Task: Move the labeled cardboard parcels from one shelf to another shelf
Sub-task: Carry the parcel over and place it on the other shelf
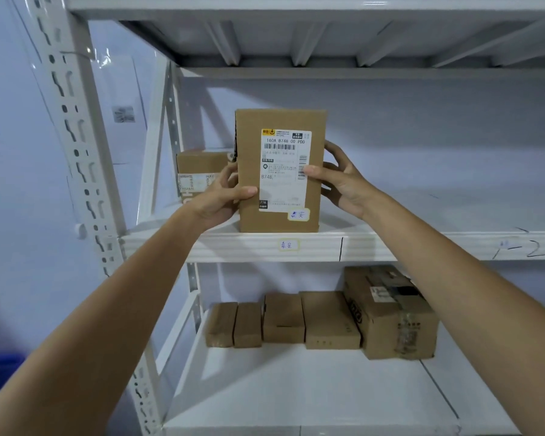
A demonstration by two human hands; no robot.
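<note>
A brown cardboard parcel bears a white shipping label printed with black barcodes and a yellow logo, against white metal shelving; plain brown boxes line the lower shelf.

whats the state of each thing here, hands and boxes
left hand: gripping the labeled box's left side
right hand: gripping its right side
labeled box: upright at the shelf edge
back box: resting behind it
lower boxes: in a row, untouched

Middle shelf is carrying an upright labeled parcel and a smaller box behind. Lower shelf is holding five boxes in a row.
</note>
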